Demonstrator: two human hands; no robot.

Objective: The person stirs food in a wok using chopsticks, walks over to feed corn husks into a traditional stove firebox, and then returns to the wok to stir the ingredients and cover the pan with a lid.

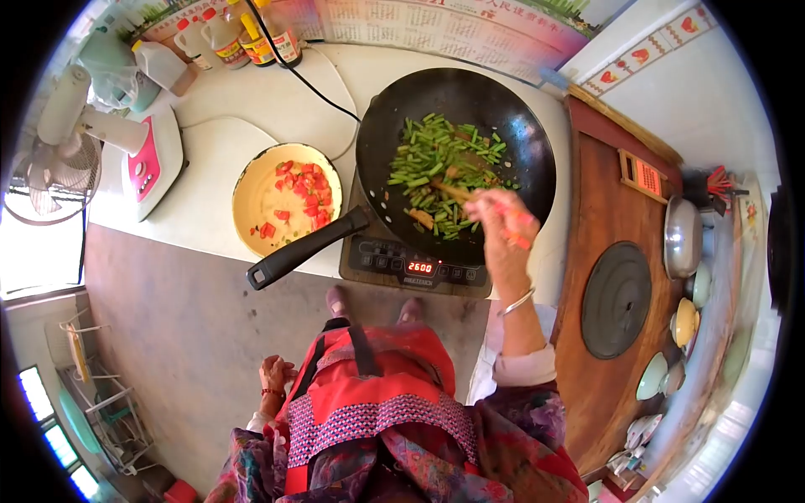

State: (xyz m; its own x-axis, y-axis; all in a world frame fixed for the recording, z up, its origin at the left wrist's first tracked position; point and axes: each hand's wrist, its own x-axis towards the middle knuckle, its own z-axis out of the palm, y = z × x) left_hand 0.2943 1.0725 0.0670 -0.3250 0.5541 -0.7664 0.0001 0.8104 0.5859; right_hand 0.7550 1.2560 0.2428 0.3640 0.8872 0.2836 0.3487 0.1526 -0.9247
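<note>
Many chopped green stems [428,147] lie in the black wok [511,109] ahead of our right hand [503,220], which grips a utensil [454,192] reaching among them. Left of that hand, we see red pieces [315,189] in a yellow bowl [260,197] on the bench [277,109]; beside the apron [429,360], our left hand [275,377] hangs curled, whether closed we cannot tell.

The wok [527,151] is dark metal, glossy along its inner wall, with a smooth black plastic handle [310,247]. The basin [254,191] looks enamelled, the table [251,109] smooth and pale. The blurred spatula [450,190] is probably wood; the apron [335,369] is cloth.
</note>
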